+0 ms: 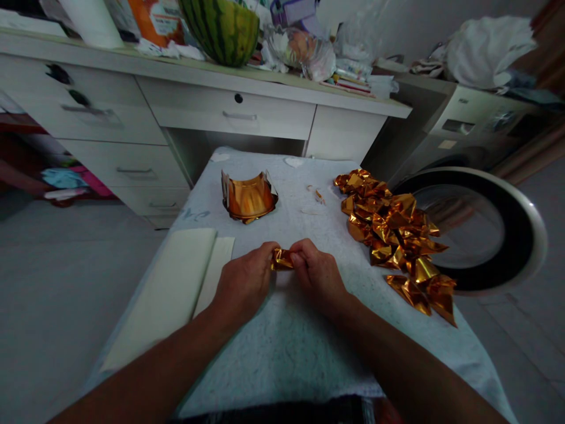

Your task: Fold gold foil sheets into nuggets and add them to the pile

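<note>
The left hand and right hand are closed, fingers pinching opposite ends of a small gold foil piece over the cloth-covered table. Beyond the foil piece, slightly left, stands a curved stack of gold foil; to its right lies a heap of gold twists; to its left, pale sheets.

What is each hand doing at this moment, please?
Left hand: closed, holding one end of a small gold foil piece.
Right hand: closed, holding the other end of that same piece.
</note>
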The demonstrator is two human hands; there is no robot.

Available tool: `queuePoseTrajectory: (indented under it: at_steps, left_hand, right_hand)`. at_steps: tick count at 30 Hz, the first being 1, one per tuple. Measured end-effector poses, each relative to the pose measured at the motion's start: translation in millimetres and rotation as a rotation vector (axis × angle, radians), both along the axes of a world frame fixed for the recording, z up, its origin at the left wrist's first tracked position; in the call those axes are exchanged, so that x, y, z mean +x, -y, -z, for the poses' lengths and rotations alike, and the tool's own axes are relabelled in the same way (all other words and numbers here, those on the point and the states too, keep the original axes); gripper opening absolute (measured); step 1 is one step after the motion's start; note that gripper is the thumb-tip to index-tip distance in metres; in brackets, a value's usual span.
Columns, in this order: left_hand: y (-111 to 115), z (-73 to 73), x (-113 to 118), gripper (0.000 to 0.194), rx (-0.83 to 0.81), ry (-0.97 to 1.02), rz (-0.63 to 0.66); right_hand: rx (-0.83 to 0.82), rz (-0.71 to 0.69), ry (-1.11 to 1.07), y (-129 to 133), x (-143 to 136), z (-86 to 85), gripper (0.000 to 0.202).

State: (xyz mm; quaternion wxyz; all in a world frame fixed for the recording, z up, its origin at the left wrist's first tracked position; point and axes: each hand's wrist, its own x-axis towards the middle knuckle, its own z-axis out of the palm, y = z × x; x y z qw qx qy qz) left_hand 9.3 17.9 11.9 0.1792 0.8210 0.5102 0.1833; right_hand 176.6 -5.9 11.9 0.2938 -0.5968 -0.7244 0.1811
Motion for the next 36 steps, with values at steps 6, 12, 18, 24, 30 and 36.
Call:
queuePoseTrajectory:
  at_steps: [6,12,18,24,30,36]
  left_hand:
    - [1.6,-2.3,2.4,0.029,-0.025,-0.073,0.007]
    - [0.7,-3.1,1.9,0.028,-0.049,-0.101,-0.019]
    - [0.6,-2.9,3.7,0.03,-0.039,-0.126,0.005]
    - [-0.4,0.7,2.1,0.033,-0.02,-0.123,0.01]
    - [0.0,0.6,-0.4,0.03,-0.029,-0.082,0.025]
    - [-3.5,1.2,-2.9,0.034,-0.025,-0.015,-0.069]
  right_hand:
    - [0.005,0.009,0.033,0.5,-0.9,0.3,0.016]
    - [0.018,-0.052,0.052,2.7,-4.0,2.4,0.017]
    - [0.058,0.049,0.035,1.5,-1.2,1.1,0.018]
    - [0.072,-0.008,0.026,1.3,-1.8,2.0,0.018]
    - [0.061,0.026,-0.026,0.0,-0.6,-0.3,0.015]
    - [0.046,0.001,-0.162,1.9,5.9,-3.9,0.016]
